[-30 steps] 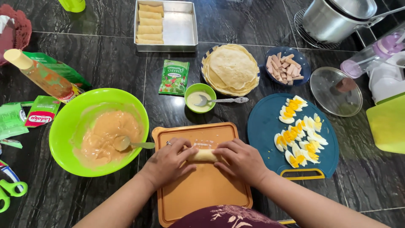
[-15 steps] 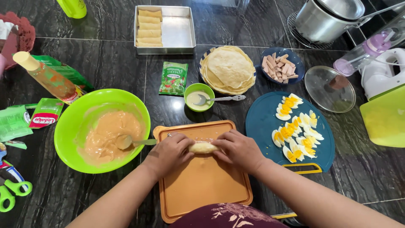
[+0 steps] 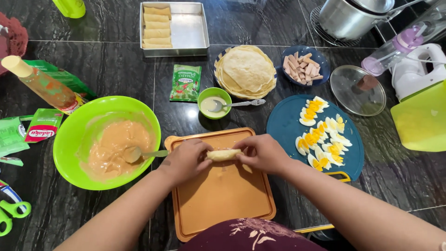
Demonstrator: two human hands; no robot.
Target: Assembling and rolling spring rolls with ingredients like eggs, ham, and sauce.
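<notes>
Pale rolled crepe (image 3: 224, 155) over orange board (image 3: 223, 195), pinched between left hand (image 3: 183, 160), right hand (image 3: 262, 153)

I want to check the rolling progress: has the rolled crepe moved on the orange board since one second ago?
Yes. The rolled crepe now lies nearer the far edge of the orange cutting board, held between the left hand and the right hand.

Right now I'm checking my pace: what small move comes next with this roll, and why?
Probably lift the rolled crepe toward the metal tray: both hands, left hand and right hand, grip its ends, it looks fully rolled, and similar rolls line the tray.
</notes>
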